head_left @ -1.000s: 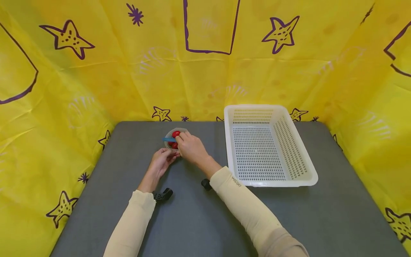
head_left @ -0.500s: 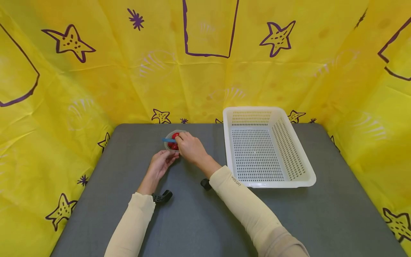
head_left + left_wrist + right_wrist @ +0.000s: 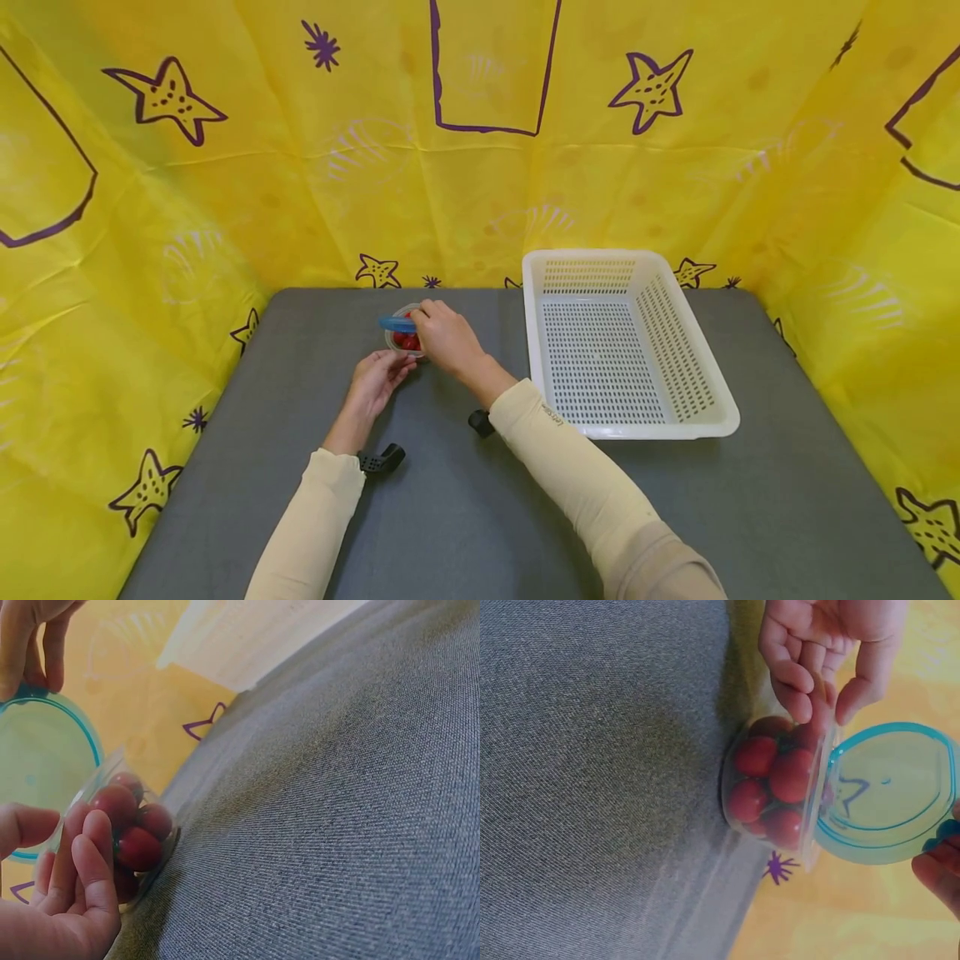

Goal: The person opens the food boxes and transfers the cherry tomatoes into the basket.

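In the right wrist view a small clear round tub [image 3: 808, 847] stands on the table, filled with several red cherry tomatoes [image 3: 791, 776]. My left hand [image 3: 373, 385] holds the tub's near side, thumb and fingers at its rim. Its fingers also lie against the clear wall in the left wrist view. My right hand [image 3: 450, 337] pinches the edge of a translucent lid [image 3: 885, 791] with a blue rim. The lid is tilted up on edge beside the tub's mouth, its lower edge close to the rim. In the head view, the right hand partly hides tub and tomatoes.
A large white perforated plastic basket [image 3: 534, 350] stands to the right on the grey table [image 3: 442, 508]. Yellow cloth [image 3: 480, 192] with purple starfish drawings rises behind and at both sides. Black wrist mounts [image 3: 384, 458] stick out below the hands.
The lid, a thin blue strip over the tub before, now shows wider and tilted. My right hand has risen slightly with it. The left hand keeps its place at the tub.
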Demonstrator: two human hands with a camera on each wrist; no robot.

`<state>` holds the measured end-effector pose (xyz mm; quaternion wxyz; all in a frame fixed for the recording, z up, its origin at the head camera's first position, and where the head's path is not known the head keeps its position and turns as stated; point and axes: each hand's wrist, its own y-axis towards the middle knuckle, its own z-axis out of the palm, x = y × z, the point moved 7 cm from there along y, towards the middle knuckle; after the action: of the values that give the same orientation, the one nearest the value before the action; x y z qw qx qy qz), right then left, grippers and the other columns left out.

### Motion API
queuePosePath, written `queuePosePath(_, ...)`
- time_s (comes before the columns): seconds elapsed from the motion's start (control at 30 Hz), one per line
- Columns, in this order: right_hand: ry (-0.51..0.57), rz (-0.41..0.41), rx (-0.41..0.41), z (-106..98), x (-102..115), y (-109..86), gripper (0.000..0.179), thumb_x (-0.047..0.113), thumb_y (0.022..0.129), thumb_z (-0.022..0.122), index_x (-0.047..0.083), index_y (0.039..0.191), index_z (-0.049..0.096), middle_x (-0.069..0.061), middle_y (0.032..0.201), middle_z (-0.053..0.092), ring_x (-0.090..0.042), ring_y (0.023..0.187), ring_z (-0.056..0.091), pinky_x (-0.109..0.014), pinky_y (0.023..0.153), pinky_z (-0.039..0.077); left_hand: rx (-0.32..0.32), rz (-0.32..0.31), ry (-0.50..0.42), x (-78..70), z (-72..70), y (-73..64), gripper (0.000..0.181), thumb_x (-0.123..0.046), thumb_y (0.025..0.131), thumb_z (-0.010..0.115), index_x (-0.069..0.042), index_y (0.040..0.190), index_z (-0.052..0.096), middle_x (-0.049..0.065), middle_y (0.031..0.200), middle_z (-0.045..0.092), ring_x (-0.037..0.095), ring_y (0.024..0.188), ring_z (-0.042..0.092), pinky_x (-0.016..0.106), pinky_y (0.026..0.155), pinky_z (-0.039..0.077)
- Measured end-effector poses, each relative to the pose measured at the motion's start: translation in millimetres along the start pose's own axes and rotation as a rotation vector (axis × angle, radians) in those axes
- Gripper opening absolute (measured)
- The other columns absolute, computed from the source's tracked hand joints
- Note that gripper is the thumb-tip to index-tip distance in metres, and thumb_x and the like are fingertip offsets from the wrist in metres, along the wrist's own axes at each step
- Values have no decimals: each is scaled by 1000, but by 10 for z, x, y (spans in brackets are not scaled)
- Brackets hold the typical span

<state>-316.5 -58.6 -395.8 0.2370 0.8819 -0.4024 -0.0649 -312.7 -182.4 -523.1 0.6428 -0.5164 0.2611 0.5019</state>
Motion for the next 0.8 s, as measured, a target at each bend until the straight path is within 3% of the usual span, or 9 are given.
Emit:
queuePosePath(0.2,11,15,5,1,-33,12,17,10,95,59,5,108,69,-5,92,62,-18,85,60,-25,76,56,11,7,-22,5,4,-8,27,-7,99,53,-14,76,66,-4,70,72,6,69,68,16,69,54)
queuePosePath(0.4,60,66,16,-19,-70,62,20,13,96,59,6,111,70,-5,92,63,-18,83,60,-26,79,55,-16,15,7,7,-10,-17,25,-9,98,55,-13,77,66,-4,71,72,7,69,69,18,70,55)
queuePosePath(0.67,128,74,-8,-98,-111,155,18,11,96,60,4,108,71,-7,95,65,-19,86,63,-27,81,56,-22,17,27,4,7,-18,7,-9,99,54,-4,96,58,-4,74,72,8,71,70,18,73,55)
queuePosePath(0.8,164,79,-11,-155,-151,193,19,11,96,58,4,109,70,-7,96,65,-20,87,64,-27,82,55,-17,18,11,6,18,-24,8,-7,99,53,-5,93,58,-4,73,72,8,70,70,17,71,55)
